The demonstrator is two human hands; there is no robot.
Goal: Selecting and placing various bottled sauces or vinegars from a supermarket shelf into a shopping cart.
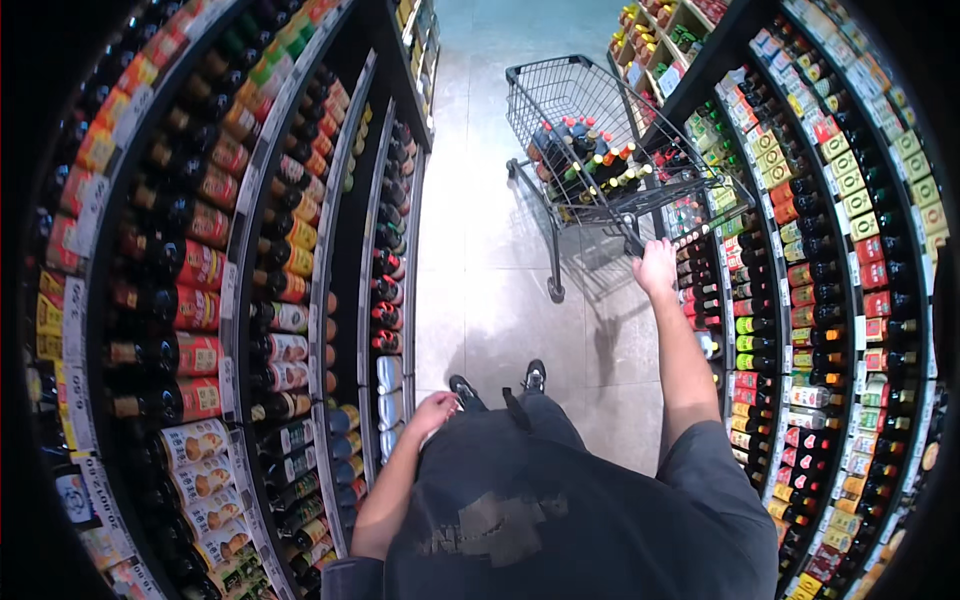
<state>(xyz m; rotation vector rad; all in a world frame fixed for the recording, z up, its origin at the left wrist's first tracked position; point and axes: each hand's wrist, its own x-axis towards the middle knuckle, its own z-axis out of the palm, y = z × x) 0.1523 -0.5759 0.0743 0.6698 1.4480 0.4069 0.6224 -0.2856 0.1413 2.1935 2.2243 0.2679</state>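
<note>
My right hand (pixel 657 264) reaches forward and grips the near end of the handle of a wire shopping cart (pixel 600 86). The cart stands angled ahead of me, close to the right-hand shelves. In its basket lie several dark bottles (pixel 581 146) with red, yellow and green caps. My left hand (pixel 437 412) hangs low by my hip, near the left shelving, its fingers loosely curled. Whether anything is in it cannot be made out.
Tall left shelves (pixel 232 300) hold rows of labelled bottles with price strips along the edges. Similar right shelves (pixel 784 300) line the other side. Between them runs a pale tiled floor (pixel 495 315). Farther off, at the upper right, is a stepped display (pixel 664 37) of packaged goods.
</note>
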